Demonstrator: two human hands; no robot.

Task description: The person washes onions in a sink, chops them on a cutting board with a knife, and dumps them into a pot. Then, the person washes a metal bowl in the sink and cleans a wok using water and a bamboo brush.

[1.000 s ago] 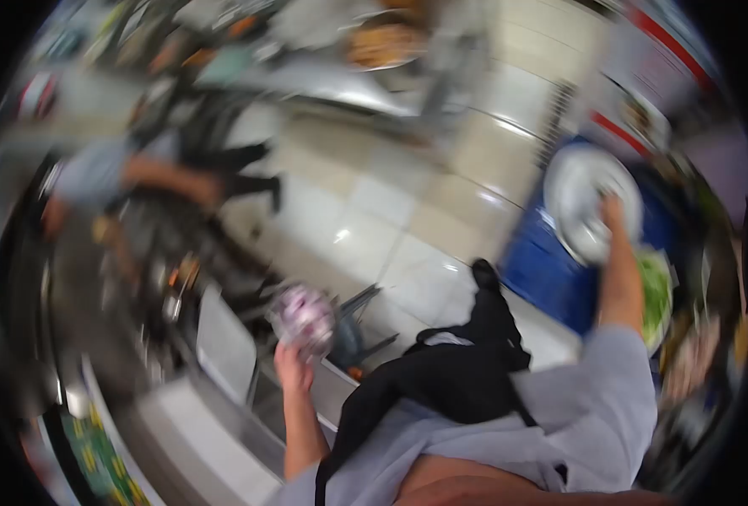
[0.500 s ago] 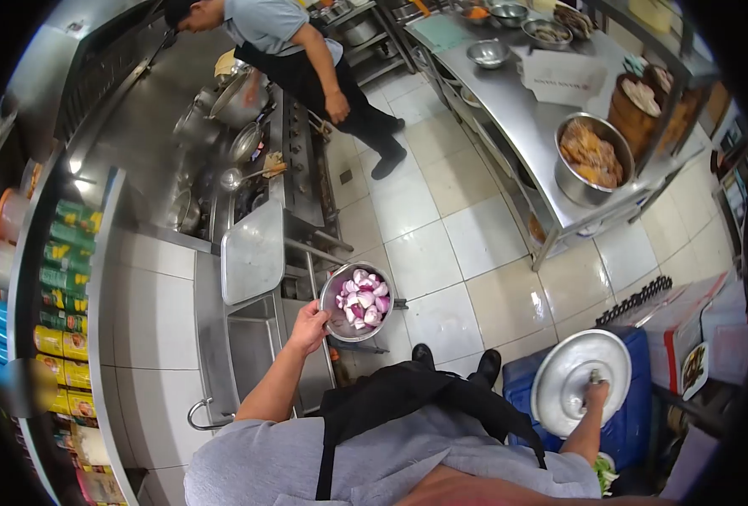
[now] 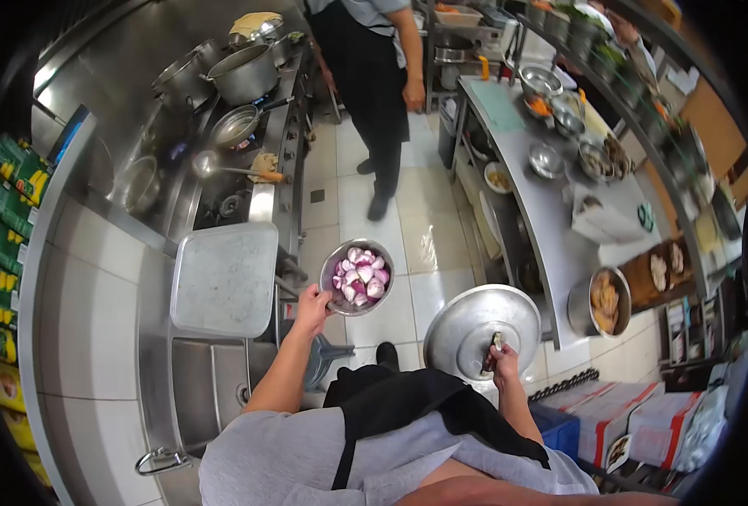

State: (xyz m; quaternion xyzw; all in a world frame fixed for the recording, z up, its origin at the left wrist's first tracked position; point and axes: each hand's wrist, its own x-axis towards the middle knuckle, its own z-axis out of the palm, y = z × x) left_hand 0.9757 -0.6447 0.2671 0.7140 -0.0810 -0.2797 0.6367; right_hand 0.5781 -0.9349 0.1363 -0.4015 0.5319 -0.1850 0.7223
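My left hand (image 3: 314, 310) grips the rim of a round metal bowl (image 3: 330, 291) in front of me. Peeled, cut red onions (image 3: 360, 277) fill the bowl, purple and white. On the other side, my right hand (image 3: 502, 364) is closed around the handle of a large round metal pot lid (image 3: 450, 325). The lid is held out over the floor with its domed top towards me. Bowl and lid are apart, both in the air.
A co-worker (image 3: 365, 84) in a black apron stands in the aisle ahead. Stoves with a pot (image 3: 245, 76) and a ladle (image 3: 209, 164) line the left, above a tray (image 3: 224, 278) and sink (image 3: 209, 396). Right stands a steel table (image 3: 526, 160) bearing a meat pot (image 3: 589, 299); a blue container (image 3: 559, 426) is below.
The pot lid has come up off the blue container and moved left in my right hand. My view has turned right and forward. The co-worker now stands upright, away from the stove.
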